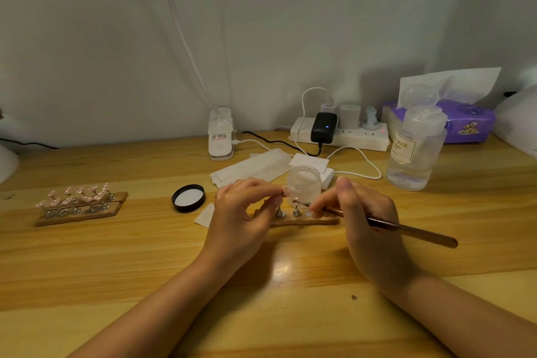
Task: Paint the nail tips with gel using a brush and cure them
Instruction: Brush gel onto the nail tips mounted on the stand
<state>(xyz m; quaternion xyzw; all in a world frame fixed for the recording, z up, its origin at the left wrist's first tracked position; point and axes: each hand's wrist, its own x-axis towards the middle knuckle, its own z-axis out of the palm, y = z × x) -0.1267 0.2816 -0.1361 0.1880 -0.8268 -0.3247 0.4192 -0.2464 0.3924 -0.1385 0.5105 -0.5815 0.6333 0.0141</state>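
From my head view, my left hand (247,206) pinches a nail tip (286,191) just left of the open gel jar (304,185). My right hand (363,212) grips the brush (406,230), its long axis pointing left, bristles nearly touching the tip above the stand (305,221) on the worktop (116,256).

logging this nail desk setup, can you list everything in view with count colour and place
gel jar: 1, clear, open, behind the near holder
jar lid: 1, black, left of the jar
brush: 1, brown handle, in the right hand
near holder: 1, wooden, between the hands
nail tip racks: 2, wooden with pink tips, far left
liquid bottle: 1, clear, right
tissue pack: 1, purple, back right
power strip: 1, white, back centre
wipes: several, white, behind the jar
table: 1, light wood
hands: left hand pinches a nail tip; right hand holds the brush
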